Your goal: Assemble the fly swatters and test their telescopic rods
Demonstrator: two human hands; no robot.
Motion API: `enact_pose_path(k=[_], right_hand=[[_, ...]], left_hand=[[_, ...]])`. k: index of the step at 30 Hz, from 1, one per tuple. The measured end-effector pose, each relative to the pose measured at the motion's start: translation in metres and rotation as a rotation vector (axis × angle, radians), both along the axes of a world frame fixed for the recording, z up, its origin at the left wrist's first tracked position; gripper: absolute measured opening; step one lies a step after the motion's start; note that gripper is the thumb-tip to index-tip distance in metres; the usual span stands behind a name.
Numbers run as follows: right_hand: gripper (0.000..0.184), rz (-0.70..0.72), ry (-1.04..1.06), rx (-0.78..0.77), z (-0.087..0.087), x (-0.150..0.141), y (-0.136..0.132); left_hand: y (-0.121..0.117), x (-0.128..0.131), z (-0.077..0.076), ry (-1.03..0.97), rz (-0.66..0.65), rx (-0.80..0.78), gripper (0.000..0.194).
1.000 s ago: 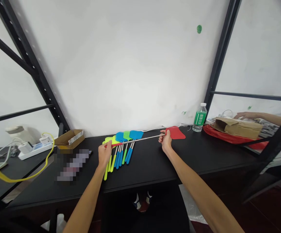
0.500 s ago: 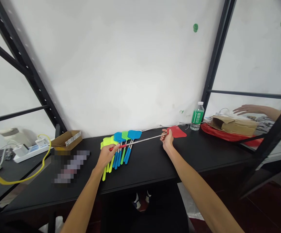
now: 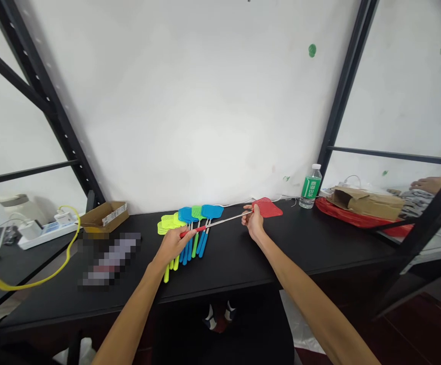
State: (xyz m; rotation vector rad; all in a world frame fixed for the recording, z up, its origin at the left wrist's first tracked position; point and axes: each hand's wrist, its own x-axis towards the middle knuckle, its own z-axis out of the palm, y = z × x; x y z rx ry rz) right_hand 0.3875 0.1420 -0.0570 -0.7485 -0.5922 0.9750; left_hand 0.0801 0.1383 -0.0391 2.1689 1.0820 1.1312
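Observation:
A red fly swatter (image 3: 267, 208) with a thin metal rod stretches between my two hands above the black table. My left hand (image 3: 172, 243) is closed around its red handle. Near the red mesh head, my right hand (image 3: 253, 222) grips the rod by its end. Under and beside my left hand lies a row of fly swatters: yellow ones (image 3: 168, 221) at the left, then blue ones (image 3: 211, 211) with a green one (image 3: 197, 212) among them. Their handles point toward me, and my left hand hides part of several.
On the black table (image 3: 228, 263), an open cardboard box (image 3: 106, 217) and a blurred-out object (image 3: 111, 261) lie left. A water bottle (image 3: 310, 186) stands at the back right. Beyond the right post (image 3: 344, 86) are a cardboard carton (image 3: 372, 203) and another person's hand (image 3: 429, 184).
The red fly swatter's head and my right hand have shifted left, and the rod between my hands looks shorter. The other person's hand on the right has moved down and right.

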Motion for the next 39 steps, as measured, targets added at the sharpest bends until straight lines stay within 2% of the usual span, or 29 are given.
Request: enact_pose_path(k=[6, 9, 11, 14, 17, 20, 22, 25, 32, 35, 39], right_hand=[[0.042, 0.017, -0.091, -0.036, 0.003, -0.001, -0.003], [0.041, -0.006, -0.067, -0.018, 0.014, 0.003, -0.006], [0.041, 0.003, -0.044, 0.033, 0.031, 0.009, -0.008], [0.048, -0.008, -0.066, 0.158, 0.069, 0.023, -0.009], [0.055, -0.056, -0.146, 0.253, 0.107, 0.036, -0.006], [0.056, -0.061, -0.245, 0.245, 0.127, 0.041, -0.002], [0.057, -0.043, -0.295, 0.232, 0.129, 0.038, 0.0], [0.058, -0.006, -0.34, 0.237, 0.126, 0.032, 0.004], [0.059, 0.051, -0.366, 0.228, 0.124, 0.015, 0.007], [0.059, 0.095, -0.373, 0.188, 0.113, 0.004, 0.007], [0.06, 0.169, -0.436, 0.193, 0.084, -0.023, 0.006]], left_hand=[[0.0, -0.005, 0.006, 0.023, 0.015, 0.021, 0.038], [-0.009, -0.001, 0.017, 0.061, 0.021, 0.039, 0.035], [-0.021, 0.008, 0.024, 0.042, -0.015, 0.038, 0.03], [-0.041, 0.035, 0.029, 0.066, -0.107, 0.056, 0.028], [-0.054, 0.074, 0.019, -0.001, -0.214, -0.038, 0.033], [-0.057, 0.108, 0.0, -0.126, -0.294, -0.214, 0.042], [-0.057, 0.121, -0.012, -0.157, -0.347, -0.275, 0.048], [-0.056, 0.127, -0.022, -0.217, -0.355, -0.29, 0.051], [-0.057, 0.123, -0.022, -0.252, -0.347, -0.275, 0.053], [-0.056, 0.123, -0.023, -0.278, -0.345, -0.279, 0.052], [-0.052, 0.125, -0.027, -0.334, -0.329, -0.316, 0.051]])
